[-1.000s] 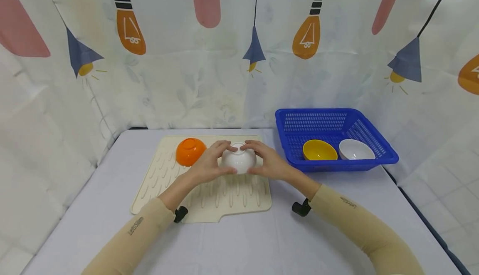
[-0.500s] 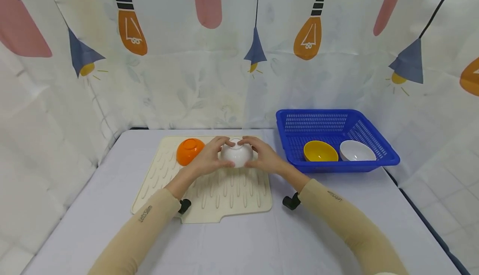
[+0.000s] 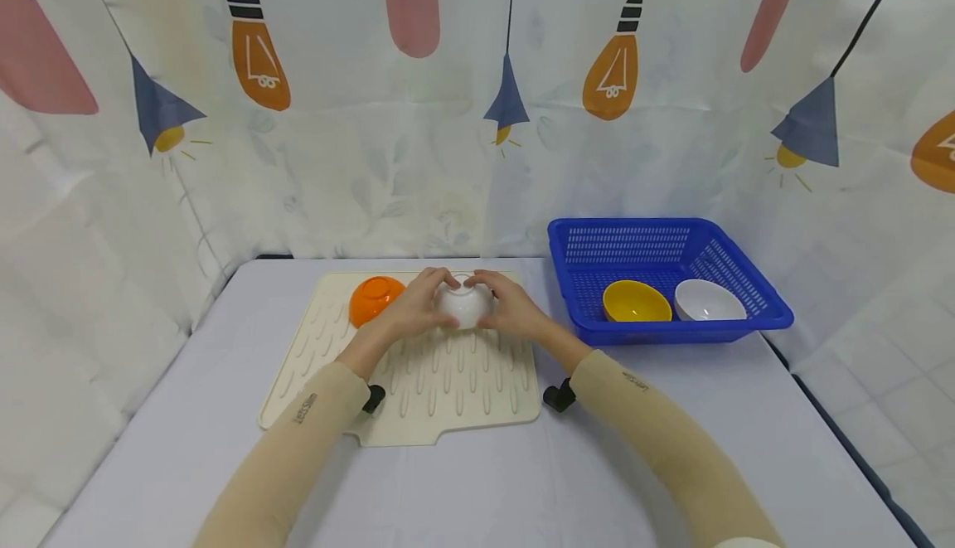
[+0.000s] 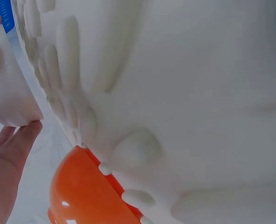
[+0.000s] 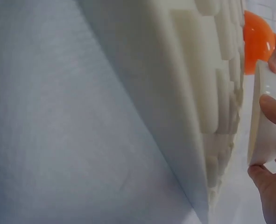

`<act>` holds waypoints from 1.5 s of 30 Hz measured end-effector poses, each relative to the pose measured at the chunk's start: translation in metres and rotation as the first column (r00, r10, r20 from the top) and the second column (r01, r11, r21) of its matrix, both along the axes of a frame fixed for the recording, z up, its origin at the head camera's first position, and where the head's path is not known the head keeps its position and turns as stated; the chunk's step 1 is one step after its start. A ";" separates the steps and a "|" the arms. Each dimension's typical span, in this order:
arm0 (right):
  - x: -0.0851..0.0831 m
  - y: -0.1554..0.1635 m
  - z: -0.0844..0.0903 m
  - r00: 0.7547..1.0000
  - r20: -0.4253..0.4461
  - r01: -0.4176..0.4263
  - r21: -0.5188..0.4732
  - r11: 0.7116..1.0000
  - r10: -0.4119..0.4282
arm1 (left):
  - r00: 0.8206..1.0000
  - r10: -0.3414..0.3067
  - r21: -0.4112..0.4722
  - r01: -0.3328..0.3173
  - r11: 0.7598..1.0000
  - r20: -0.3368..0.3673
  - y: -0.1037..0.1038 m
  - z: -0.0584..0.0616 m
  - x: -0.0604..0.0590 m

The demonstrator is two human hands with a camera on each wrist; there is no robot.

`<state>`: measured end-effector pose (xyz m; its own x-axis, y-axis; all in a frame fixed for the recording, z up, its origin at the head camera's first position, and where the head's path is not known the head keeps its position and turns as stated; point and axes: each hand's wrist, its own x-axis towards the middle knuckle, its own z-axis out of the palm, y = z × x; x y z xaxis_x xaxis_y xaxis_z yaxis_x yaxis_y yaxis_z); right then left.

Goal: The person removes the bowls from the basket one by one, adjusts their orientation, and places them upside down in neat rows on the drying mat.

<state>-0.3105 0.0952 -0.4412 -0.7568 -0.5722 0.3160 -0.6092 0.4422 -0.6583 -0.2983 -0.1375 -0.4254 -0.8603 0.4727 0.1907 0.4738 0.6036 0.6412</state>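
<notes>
Both hands hold an upside-down white bowl (image 3: 466, 309) over the far part of a cream ridged draining mat (image 3: 448, 403). My left hand (image 3: 414, 306) grips its left side and my right hand (image 3: 515, 307) its right side, thumbs at the near rim and fingers curled near the base. The right wrist view shows the white bowl (image 5: 267, 123) with its rim apparently a little off the mat. Just left of it an orange bowl (image 3: 370, 303) sits upside down on the mat; the left wrist view shows this orange bowl (image 4: 88, 191) too.
A blue plastic basket (image 3: 671, 332) stands at the back right, with a yellow bowl (image 3: 637, 303) and another white bowl (image 3: 709, 301) in it. A white cloth (image 3: 477, 498) covers the table. Behind hangs a patterned curtain (image 3: 336, 167).
Both hands have carried the white bowl slightly away from me and to the left, nearer the orange bowl. The orange bowl and the basket have stayed in place.
</notes>
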 end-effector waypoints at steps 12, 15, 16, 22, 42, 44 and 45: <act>-0.008 -0.004 -0.010 1.000 0.012 0.027 0.038 0.999 -0.027 | 0.998 0.030 -0.061 -0.027 0.998 0.058 0.008 -0.005 -0.012; -0.011 -0.005 -0.011 1.000 -0.006 0.017 0.046 0.999 -0.017 | 0.997 0.032 -0.071 -0.027 0.997 0.066 0.009 -0.005 -0.013; -0.011 -0.006 -0.011 1.000 -0.016 0.016 0.052 0.999 -0.015 | 0.997 0.033 -0.073 -0.028 0.997 0.065 0.009 -0.005 -0.013; -0.012 -0.010 -0.007 0.999 -0.024 0.025 0.128 0.992 -0.022 | 0.996 0.034 -0.085 -0.027 0.996 0.079 0.009 -0.003 -0.015; 0.008 -0.012 0.011 0.998 -0.004 0.055 0.302 0.952 -0.057 | 0.998 0.040 -0.139 -0.032 0.990 0.057 0.010 0.005 -0.005; 0.010 -0.012 0.013 0.998 0.004 0.055 0.309 0.949 -0.060 | 0.998 0.038 -0.135 -0.030 0.990 0.059 0.009 0.007 -0.003; 0.011 -0.012 0.013 0.998 0.008 0.055 0.312 0.948 -0.061 | 0.998 0.037 -0.132 -0.028 0.991 0.060 0.008 0.007 -0.002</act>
